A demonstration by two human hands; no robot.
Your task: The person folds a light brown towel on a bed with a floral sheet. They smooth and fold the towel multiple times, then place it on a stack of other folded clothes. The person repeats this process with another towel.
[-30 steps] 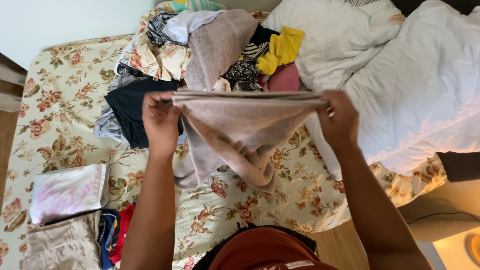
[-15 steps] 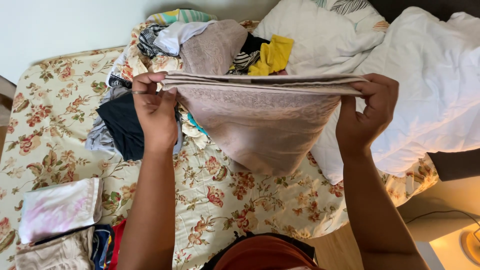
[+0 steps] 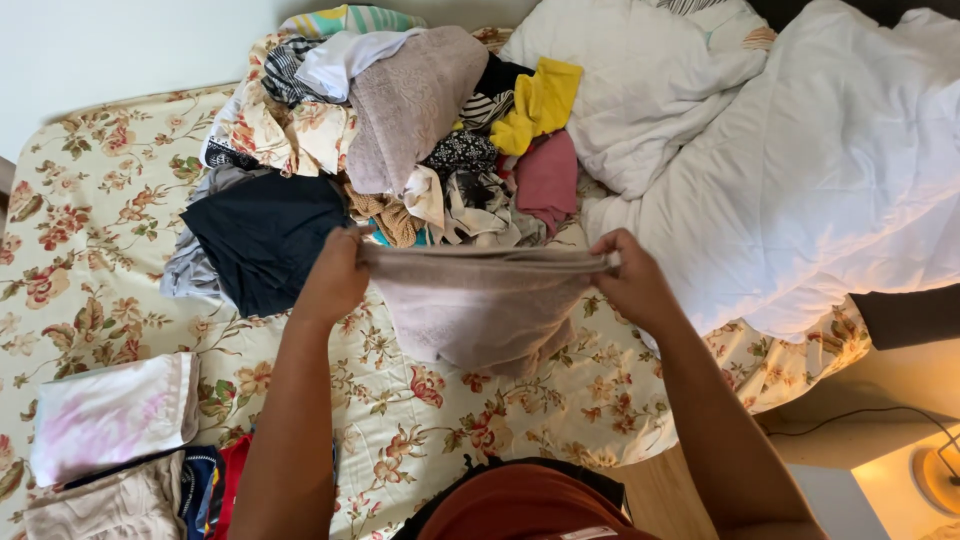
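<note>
Left hand and right hand, each gripping an end of the folded beige towel, now hold it lower, nearer the floral bedsheet, than half a second ago

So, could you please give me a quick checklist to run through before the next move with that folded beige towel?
1. Left hand grips the beige towel at its left corner: ok.
2. Right hand grips the opposite corner: ok.
3. Top edge stretched straight between both hands: ok.
4. Layers aligned along the lower edge: not ok, the bottom hangs bunched and uneven.
5. Bare floral sheet under the towel to lay it on: ok.
6. Towel apart from the laundry pile behind it: cannot tell.
</note>
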